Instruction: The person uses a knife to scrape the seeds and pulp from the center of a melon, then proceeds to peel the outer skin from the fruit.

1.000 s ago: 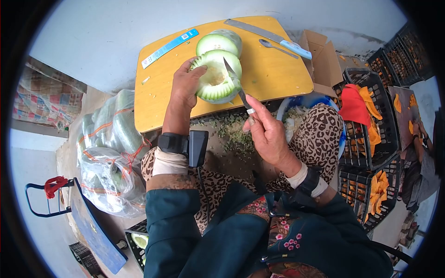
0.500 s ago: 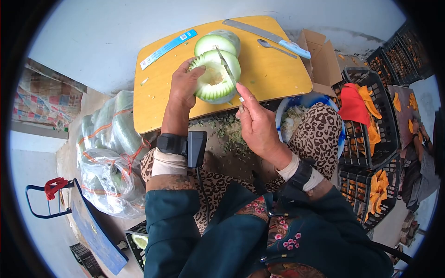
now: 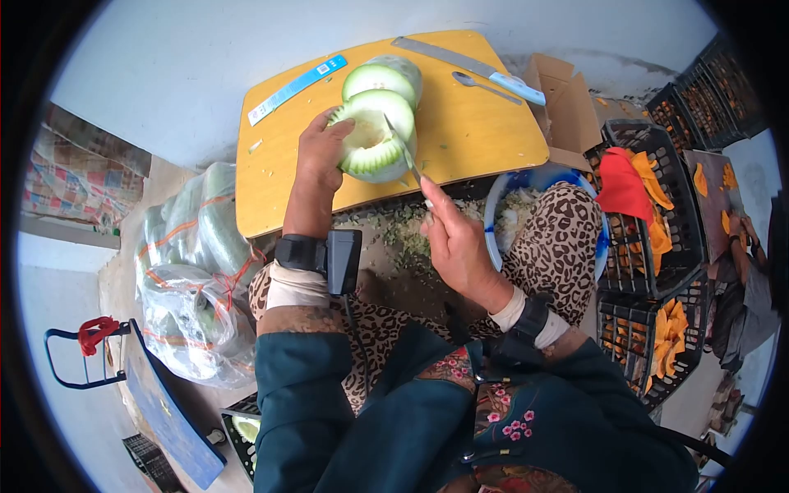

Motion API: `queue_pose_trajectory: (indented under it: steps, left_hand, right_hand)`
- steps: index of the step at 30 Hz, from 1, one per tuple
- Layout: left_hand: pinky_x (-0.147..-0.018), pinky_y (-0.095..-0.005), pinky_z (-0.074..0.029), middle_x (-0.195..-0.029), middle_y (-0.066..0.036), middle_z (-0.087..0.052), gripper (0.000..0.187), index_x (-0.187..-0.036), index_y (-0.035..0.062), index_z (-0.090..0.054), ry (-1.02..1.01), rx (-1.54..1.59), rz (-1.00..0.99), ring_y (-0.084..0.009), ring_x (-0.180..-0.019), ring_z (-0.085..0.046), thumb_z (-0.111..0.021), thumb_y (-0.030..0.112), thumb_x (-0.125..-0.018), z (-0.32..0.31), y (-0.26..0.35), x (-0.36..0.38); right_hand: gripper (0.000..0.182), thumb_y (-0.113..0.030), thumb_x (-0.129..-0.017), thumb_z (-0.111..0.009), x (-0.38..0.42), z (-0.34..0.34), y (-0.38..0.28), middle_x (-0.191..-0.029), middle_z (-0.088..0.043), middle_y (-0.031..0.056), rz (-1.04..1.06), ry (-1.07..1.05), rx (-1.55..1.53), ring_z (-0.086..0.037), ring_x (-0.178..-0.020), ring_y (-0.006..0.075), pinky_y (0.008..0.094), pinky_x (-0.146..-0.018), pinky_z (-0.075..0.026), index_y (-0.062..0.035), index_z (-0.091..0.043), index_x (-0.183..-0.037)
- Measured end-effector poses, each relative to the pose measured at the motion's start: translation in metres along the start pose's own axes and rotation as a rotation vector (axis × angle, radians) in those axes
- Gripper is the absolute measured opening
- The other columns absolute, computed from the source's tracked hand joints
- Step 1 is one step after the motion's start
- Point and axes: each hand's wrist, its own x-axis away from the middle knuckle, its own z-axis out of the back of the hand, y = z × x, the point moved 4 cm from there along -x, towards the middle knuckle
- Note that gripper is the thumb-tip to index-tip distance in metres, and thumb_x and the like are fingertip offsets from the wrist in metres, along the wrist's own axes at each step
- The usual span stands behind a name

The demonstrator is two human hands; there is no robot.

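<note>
A hollowed winter melon half (image 3: 382, 160) stands at the yellow table's (image 3: 468, 123) near edge, its pale green rim notched along the left and front. My left hand (image 3: 320, 148) grips its left side, thumb over the rim. In my right hand (image 3: 456, 238) is a knife (image 3: 400, 144), fingers closed round its handle. The blade slants up to the left across the melon's right rim. Just behind lies another melon piece (image 3: 382, 80) with its pale cut face toward me.
On the table lie a long blue-handled knife (image 3: 468, 59), a spoon (image 3: 485, 85) and a blue packet (image 3: 297, 89). A basin (image 3: 493, 205) of scraps sits by my right knee. Bagged melons (image 3: 193, 271) lie left; crates (image 3: 657, 279) of orange pieces stand right, near another person's arm (image 3: 742, 259).
The knife and my right hand have shifted slightly down, the blade standing steeper at the rim. The melon half has turned slightly, showing more of its notched front.
</note>
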Motion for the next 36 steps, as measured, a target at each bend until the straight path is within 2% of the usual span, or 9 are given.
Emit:
queue_pose_trajectory:
  steps: [4,7,9,13,16,20,22,25,36]
  left_hand:
    - [-0.072,-0.0330,-0.058,-0.104,-0.013,-0.066,0.034,-0.120,-0.0038,-0.057,0.009,-0.045,-0.022,-0.0217,-0.086,-0.067,-0.061,-0.003,-0.087,-0.002,0.001,0.003]
    - [-0.072,-0.0330,-0.058,-0.104,-0.013,-0.065,0.033,-0.120,-0.0033,-0.057,-0.053,-0.023,-0.029,-0.0213,-0.086,-0.067,-0.060,-0.003,-0.086,-0.004,0.001,0.003]
    - [-0.072,-0.0330,-0.058,-0.104,-0.013,-0.065,0.033,-0.119,-0.0032,-0.058,-0.039,-0.044,-0.032,-0.0213,-0.086,-0.067,-0.060,-0.003,-0.086,-0.007,0.002,0.005]
    - [-0.072,-0.0329,-0.058,-0.104,-0.013,-0.065,0.033,-0.119,-0.0033,-0.058,-0.034,-0.040,-0.022,-0.0211,-0.086,-0.067,-0.060,-0.003,-0.086,-0.003,0.001,0.000]
    - [-0.073,-0.0328,-0.058,-0.104,-0.013,-0.065,0.034,-0.119,-0.0035,-0.057,-0.036,-0.008,-0.015,-0.0212,-0.086,-0.067,-0.060,-0.003,-0.085,-0.002,-0.001,-0.001]
    - [-0.075,-0.0340,-0.058,-0.107,-0.015,-0.065,0.036,-0.122,-0.0042,-0.055,-0.047,-0.038,-0.025,-0.0228,-0.089,-0.067,-0.060,-0.002,-0.087,-0.005,0.000,0.001]
    - [-0.080,-0.0360,-0.059,-0.111,-0.017,-0.064,0.039,-0.127,-0.0054,-0.051,-0.061,-0.093,-0.024,-0.0257,-0.095,-0.068,-0.058,-0.001,-0.089,-0.006,0.002,0.002]
    - [-0.081,-0.0360,-0.059,-0.111,-0.018,-0.064,0.038,-0.126,-0.0053,-0.051,-0.068,-0.075,-0.024,-0.0260,-0.095,-0.068,-0.058,-0.001,-0.089,-0.005,0.001,0.001]
    - [-0.075,-0.0340,-0.059,-0.107,-0.014,-0.065,0.035,-0.121,-0.0040,-0.056,-0.084,-0.013,-0.016,-0.0220,-0.089,-0.067,-0.061,-0.003,-0.086,-0.004,0.000,-0.001]
  right_hand:
    - [0.051,0.005,-0.089,-0.050,0.014,0.001,0.011,-0.115,-0.061,0.0297,-0.057,-0.035,-0.074,-0.063,-0.102,0.0411,0.0396,-0.083,-0.051,0.0030,-0.042,-0.139]
    - [0.051,0.005,-0.088,-0.051,0.019,0.004,0.008,-0.117,-0.061,0.0290,0.003,-0.022,-0.022,-0.064,-0.104,0.0390,0.0398,-0.085,-0.051,0.0026,-0.042,-0.139]
    - [0.051,0.005,-0.088,-0.051,0.023,0.008,0.003,-0.114,-0.062,0.0272,0.029,-0.013,0.020,-0.065,-0.100,0.0373,0.0393,-0.084,-0.051,0.0024,-0.043,-0.139]
    - [0.052,0.005,-0.088,-0.052,0.044,0.020,-0.001,-0.101,-0.065,0.0223,-0.023,-0.188,0.067,-0.066,-0.087,0.0337,0.0382,-0.080,-0.052,0.0008,-0.044,-0.139]
    - [0.052,0.005,-0.089,-0.051,0.051,0.022,0.007,-0.089,-0.065,0.0178,0.016,-0.100,0.051,-0.066,-0.077,0.0288,0.0363,-0.074,-0.052,-0.0017,-0.044,-0.140]
    - [0.051,0.002,-0.092,-0.050,0.037,0.026,0.002,-0.084,-0.062,0.0137,0.002,0.007,-0.009,-0.067,-0.073,0.0227,0.0324,-0.066,-0.053,-0.0048,-0.043,-0.142]
    - [0.051,0.002,-0.092,-0.050,0.031,0.026,0.002,-0.084,-0.062,0.0135,-0.017,0.016,-0.026,-0.068,-0.074,0.0229,0.0320,-0.067,-0.053,-0.0049,-0.043,-0.142]
    - [0.051,0.002,-0.092,-0.049,0.026,0.027,0.000,-0.084,-0.063,0.0139,-0.026,0.004,-0.032,-0.068,-0.074,0.0231,0.0318,-0.068,-0.053,-0.0053,-0.042,-0.143]
    - [0.051,0.002,-0.093,-0.048,0.026,0.024,0.003,-0.089,-0.066,0.0175,-0.046,-0.028,-0.028,-0.070,-0.077,0.0241,0.0321,-0.069,-0.054,-0.0062,-0.042,-0.143]
